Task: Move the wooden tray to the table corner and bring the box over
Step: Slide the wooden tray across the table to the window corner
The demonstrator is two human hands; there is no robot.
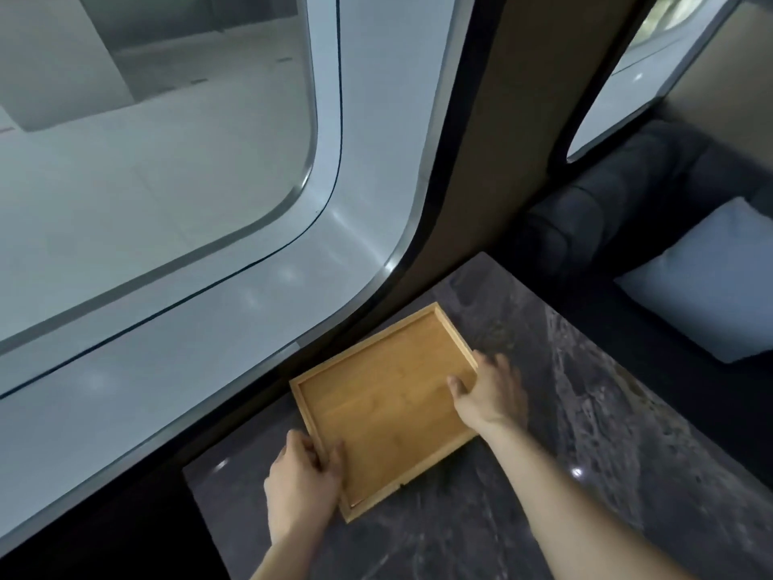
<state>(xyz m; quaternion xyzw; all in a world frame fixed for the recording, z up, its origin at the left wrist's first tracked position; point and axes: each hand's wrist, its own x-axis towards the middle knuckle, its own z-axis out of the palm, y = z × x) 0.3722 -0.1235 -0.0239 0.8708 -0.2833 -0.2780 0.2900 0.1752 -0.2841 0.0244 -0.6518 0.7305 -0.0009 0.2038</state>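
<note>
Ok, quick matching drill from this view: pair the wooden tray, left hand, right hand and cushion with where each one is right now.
Things:
1. wooden tray
2. left hand
3. right hand
4. cushion

Places:
A. on the dark sofa beyond the table
B. gripping the tray's near left edge
C. flat on the marble table beside the window
D. on the tray's right edge, thumb inside

Pairs: 1-C, 2-B, 3-D, 4-A
</note>
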